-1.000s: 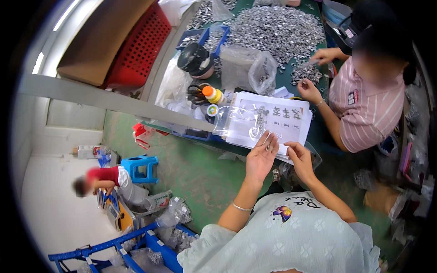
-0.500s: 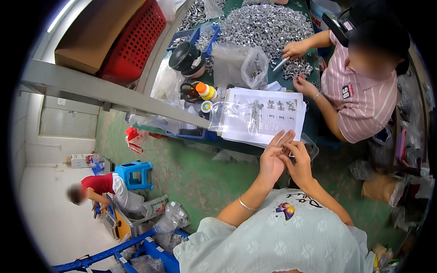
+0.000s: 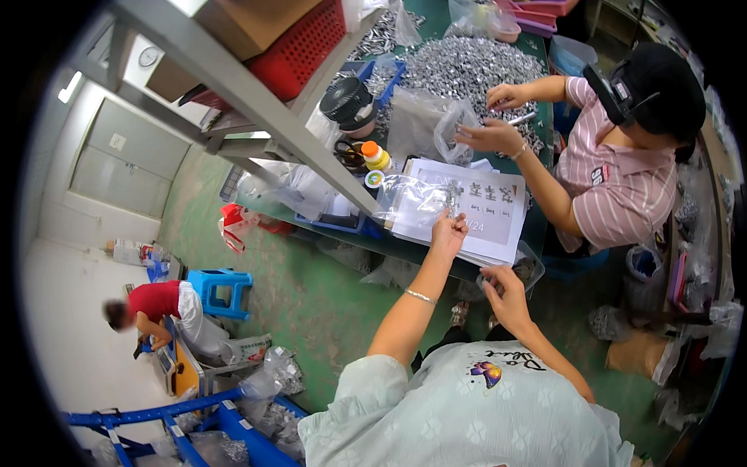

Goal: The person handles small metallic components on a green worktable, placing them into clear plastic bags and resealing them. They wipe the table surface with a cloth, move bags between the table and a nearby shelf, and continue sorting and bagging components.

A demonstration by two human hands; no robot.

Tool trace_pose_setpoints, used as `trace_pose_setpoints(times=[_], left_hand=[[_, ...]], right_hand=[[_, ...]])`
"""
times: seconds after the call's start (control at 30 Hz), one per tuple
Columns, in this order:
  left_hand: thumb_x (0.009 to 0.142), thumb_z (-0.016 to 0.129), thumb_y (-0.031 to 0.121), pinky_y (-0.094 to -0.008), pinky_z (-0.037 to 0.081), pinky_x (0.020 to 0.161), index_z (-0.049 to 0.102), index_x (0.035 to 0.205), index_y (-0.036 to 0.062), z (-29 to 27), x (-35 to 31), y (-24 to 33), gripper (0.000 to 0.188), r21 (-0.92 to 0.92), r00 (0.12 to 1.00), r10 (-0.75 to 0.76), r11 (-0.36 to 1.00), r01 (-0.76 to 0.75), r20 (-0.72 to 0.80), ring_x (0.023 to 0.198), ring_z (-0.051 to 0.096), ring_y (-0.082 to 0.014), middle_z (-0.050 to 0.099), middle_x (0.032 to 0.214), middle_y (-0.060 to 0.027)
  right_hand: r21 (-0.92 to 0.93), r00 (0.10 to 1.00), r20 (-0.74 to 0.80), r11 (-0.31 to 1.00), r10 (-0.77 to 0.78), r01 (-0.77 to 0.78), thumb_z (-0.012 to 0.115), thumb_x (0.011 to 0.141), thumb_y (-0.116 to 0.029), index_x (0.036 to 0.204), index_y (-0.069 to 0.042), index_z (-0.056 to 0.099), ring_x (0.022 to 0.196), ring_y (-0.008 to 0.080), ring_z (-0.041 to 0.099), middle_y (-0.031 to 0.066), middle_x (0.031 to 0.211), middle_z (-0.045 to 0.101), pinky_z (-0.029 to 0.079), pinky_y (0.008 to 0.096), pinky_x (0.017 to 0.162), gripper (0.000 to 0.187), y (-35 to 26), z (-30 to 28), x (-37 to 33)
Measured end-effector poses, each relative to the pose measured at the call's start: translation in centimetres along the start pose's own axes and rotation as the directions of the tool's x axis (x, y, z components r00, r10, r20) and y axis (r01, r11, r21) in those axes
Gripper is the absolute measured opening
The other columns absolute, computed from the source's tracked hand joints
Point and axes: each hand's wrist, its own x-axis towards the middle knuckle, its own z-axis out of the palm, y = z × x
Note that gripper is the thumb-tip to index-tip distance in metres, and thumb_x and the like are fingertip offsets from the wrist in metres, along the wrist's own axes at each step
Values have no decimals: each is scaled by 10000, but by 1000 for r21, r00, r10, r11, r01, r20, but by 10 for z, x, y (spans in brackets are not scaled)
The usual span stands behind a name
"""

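My left hand reaches over the stack of white paper sheets, its fingers drawn together. Whatever it pinches, if anything, is too small to make out. Just beyond its fingertips is a small dark-grey column of pieces, by a clear plastic bag on the sheets. Nearer to my body, my right hand hangs off the table's front edge with fingers curled and a gap between thumb and forefinger. I see nothing in it. A clear plastic tub is beside it.
Across the table, a co-worker in a striped shirt works at a heap of small metal parts. A fan, an orange-capped bottle and a grey shelf post stand left. Another person in red bends near a blue stool.
My hands were together before my body; now they are apart, the left stretched forward over the sheets, the right lowered. The co-worker's near hand has moved toward the plastic bag. The view has shifted.
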Motion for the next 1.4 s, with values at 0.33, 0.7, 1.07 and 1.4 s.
trace_pose_setpoints(times=[0.33,0.7,1.07,1.4], left_hand=[[672,363,-82,-344,436,866,377,1233,-34,11,-154,-38,564,-275,918,260,945,-179,299,971,525,-240,513,1075,-165],[864,406,174,-331,358,936,419,1220,22,-58,-363,-122,387,-290,655,753,613,-735,-68,1087,486,-232,529,1151,-155],[887,383,114,-265,382,894,432,1207,-10,-182,-474,-155,347,-233,328,912,273,-933,-247,985,513,-154,556,1054,-104],[863,406,103,-240,394,848,484,1150,-1,-255,-511,-154,314,-90,407,902,397,-913,-147,945,503,-128,545,1008,-72]], right_hand=[[220,992,105,974,-75,51,552,783,35,916,12,591,620,72,490,41,732,550,390,198,551,141,4,-38,-35],[258,618,560,826,-551,501,657,674,13,937,7,554,796,269,536,149,922,528,447,324,671,282,-54,15,-138],[465,270,735,752,-622,467,592,709,57,837,8,556,701,275,547,131,793,543,431,311,600,142,-95,103,-275],[226,477,785,900,-395,372,536,775,26,845,32,559,691,157,527,96,752,548,431,263,631,74,-101,137,-355]])
